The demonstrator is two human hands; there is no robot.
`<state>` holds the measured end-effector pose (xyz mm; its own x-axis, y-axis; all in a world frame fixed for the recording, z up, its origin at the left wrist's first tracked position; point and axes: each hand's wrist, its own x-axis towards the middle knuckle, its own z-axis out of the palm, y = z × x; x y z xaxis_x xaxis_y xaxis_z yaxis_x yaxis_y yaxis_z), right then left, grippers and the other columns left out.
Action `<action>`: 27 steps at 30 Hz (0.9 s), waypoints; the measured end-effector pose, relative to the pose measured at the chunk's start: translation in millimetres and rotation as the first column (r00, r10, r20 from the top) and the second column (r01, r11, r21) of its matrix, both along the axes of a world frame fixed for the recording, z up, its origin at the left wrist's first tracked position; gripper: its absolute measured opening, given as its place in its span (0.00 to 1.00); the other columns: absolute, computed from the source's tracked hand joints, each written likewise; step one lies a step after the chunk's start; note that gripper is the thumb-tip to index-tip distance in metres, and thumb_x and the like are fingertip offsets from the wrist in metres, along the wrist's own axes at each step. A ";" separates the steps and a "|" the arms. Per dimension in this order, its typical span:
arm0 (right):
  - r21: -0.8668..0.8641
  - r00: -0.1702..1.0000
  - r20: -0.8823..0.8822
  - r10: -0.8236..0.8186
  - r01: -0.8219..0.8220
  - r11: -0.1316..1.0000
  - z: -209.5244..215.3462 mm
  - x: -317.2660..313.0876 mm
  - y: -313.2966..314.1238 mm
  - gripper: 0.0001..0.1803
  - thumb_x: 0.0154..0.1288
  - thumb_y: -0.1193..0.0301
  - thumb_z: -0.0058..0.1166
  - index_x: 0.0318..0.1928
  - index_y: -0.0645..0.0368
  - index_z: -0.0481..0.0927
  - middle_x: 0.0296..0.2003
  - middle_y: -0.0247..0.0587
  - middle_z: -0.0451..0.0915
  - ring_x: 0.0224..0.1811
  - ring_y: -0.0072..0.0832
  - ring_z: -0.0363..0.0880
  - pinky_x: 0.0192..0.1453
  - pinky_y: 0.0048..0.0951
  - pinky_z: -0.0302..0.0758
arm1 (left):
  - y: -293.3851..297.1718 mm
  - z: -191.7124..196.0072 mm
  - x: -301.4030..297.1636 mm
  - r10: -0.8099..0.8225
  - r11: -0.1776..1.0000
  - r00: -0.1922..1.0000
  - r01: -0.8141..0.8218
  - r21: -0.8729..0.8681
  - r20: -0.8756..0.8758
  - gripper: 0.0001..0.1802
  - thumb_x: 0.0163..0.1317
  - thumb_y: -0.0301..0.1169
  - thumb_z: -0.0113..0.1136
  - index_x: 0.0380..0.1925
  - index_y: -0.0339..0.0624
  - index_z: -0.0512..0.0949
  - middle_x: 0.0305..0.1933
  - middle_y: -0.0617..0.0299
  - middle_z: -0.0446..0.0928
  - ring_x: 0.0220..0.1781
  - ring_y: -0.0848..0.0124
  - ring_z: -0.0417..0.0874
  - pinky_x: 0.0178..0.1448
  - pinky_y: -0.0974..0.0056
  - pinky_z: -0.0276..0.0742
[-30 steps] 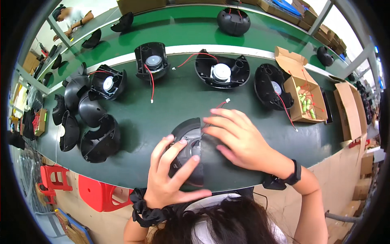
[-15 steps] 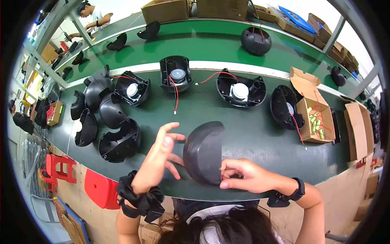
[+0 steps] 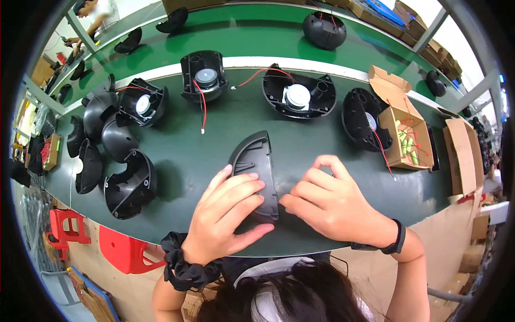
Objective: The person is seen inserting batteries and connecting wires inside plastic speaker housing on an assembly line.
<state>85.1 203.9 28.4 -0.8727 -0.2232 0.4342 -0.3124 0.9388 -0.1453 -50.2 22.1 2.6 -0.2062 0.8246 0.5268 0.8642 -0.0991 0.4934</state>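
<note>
A black plastic half-shell (image 3: pixel 266 161) stands on the near part of the green worktable, its ribbed inner side and straight rim showing. My left hand (image 3: pixel 228 212) grips it, fingers laid across the inside and thumb at the near end. Just right of the rim is my right hand (image 3: pixel 327 201), its fingers curled in; whatever they may hold is hidden. Beyond my hands, black shells with round speakers and red-black wires lie in a row: one shell (image 3: pixel 203 75) left of centre, another shell (image 3: pixel 316 102) right of centre, and a third shell (image 3: pixel 359 121) farther right.
More black shells (image 3: pixel 119 140) are grouped at the left. An open cardboard box (image 3: pixel 394 153) with green cylinders and red wires stands at the right. Past a white rail (image 3: pixel 241 63) runs a green conveyor belt (image 3: pixel 252 32) carrying shells. A red stool (image 3: pixel 120 249) is beside the table.
The half-shell has been lowered and turned so its inside shows. My left hand has closed onto it; my right hand has let go of its edge and curled beside it. The view has shifted.
</note>
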 end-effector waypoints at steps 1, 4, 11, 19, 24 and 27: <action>0.046 1.000 -0.017 0.023 -0.022 0.999 1.6 -2.6 0.6 0.08 0.46 0.69 0.53 0.28 0.57 0.76 0.24 0.31 0.65 0.32 0.26 0.69 0.49 0.39 0.68 | 0.1 1.8 -1.4 0.000 1.000 1.000 0.000 -0.008 0.000 0.23 0.40 0.34 0.75 0.37 0.39 0.78 0.48 0.56 0.78 0.55 0.57 0.78 0.64 0.45 0.68; 0.133 0.996 -0.080 0.042 -0.031 0.991 9.5 -11.1 3.8 0.07 0.46 0.69 0.53 0.27 0.57 0.75 0.24 0.31 0.64 0.32 0.26 0.68 0.50 0.39 0.69 | -1.1 2.9 -5.3 -0.017 1.000 1.000 0.018 -0.020 0.020 0.24 0.37 0.38 0.77 0.35 0.41 0.80 0.47 0.58 0.80 0.56 0.56 0.79 0.66 0.44 0.64; 0.203 0.971 -0.160 0.178 -0.144 0.969 30.5 -31.0 7.0 0.07 0.37 0.69 0.54 0.22 0.56 0.75 0.24 0.28 0.65 0.29 0.24 0.68 0.49 0.39 0.70 | 10.0 10.1 -4.3 -0.097 0.994 0.994 0.099 -0.048 0.045 0.22 0.40 0.34 0.74 0.36 0.37 0.80 0.44 0.57 0.78 0.52 0.57 0.77 0.63 0.47 0.68; 0.046 0.952 -0.193 0.239 -0.235 0.971 39.5 -25.7 8.5 0.12 0.41 0.65 0.58 0.26 0.60 0.76 0.26 0.31 0.70 0.30 0.28 0.70 0.46 0.37 0.74 | 23.6 4.9 6.1 -0.138 0.989 0.963 0.146 -0.017 0.233 0.16 0.41 0.28 0.71 0.34 0.44 0.82 0.41 0.63 0.80 0.54 0.60 0.75 0.69 0.43 0.52; -0.227 0.988 -0.155 -0.019 -0.017 0.974 55.4 5.2 53.2 0.20 0.56 0.61 0.60 0.44 0.63 0.78 0.40 0.40 0.81 0.38 0.33 0.78 0.48 0.35 0.72 | 23.8 2.2 10.0 -0.105 0.989 0.922 0.135 -0.054 0.374 0.17 0.39 0.27 0.73 0.34 0.47 0.81 0.39 0.68 0.82 0.50 0.64 0.76 0.71 0.46 0.47; -0.247 0.965 -0.080 -0.251 0.225 0.943 51.4 36.0 80.8 0.20 0.60 0.65 0.58 0.49 0.66 0.77 0.42 0.45 0.82 0.39 0.34 0.79 0.49 0.33 0.72 | 24.2 -1.8 10.8 -0.106 0.991 0.927 0.130 -0.043 0.359 0.16 0.37 0.28 0.74 0.29 0.45 0.79 0.35 0.64 0.82 0.49 0.64 0.75 0.72 0.46 0.45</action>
